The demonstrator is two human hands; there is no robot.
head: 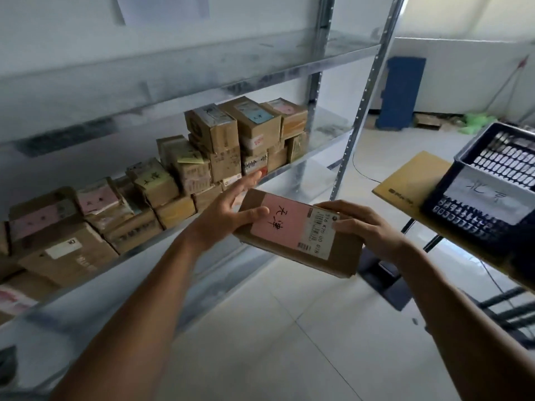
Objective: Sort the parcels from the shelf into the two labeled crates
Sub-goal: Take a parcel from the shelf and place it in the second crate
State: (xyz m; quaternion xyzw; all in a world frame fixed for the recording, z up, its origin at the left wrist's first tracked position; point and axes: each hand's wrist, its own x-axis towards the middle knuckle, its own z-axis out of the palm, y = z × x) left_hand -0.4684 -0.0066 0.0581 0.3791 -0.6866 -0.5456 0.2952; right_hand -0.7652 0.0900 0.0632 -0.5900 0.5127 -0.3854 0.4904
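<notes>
Beside the shelf (327,128), right fingers (344,210) grip the parcel (289,227), left fingers (246,183) straight against it

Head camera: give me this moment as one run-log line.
parcel: pink label, held before shelf | right hand: grips its right end | left hand: thumb on label, fingers straight | crate: at right

The parcel (301,256) is brown cardboard. Its big label (278,224) is pink with black handwritten characters, edged by a white strip (321,230) of black print and barcodes. The boxes (231,134) on the silver-grey metal shelf (173,79) are brown too, with pink, yellow-green and blue labels. The crate (474,224) is black with a grid of oval holes and carries a white sheet (486,195) with faint grey writing. The tabletop (405,180) is mustard yellow. The floor (275,328) is pale cream tile; a blue cabinet (401,92) and a green heap (477,123) stand at the back.
</notes>
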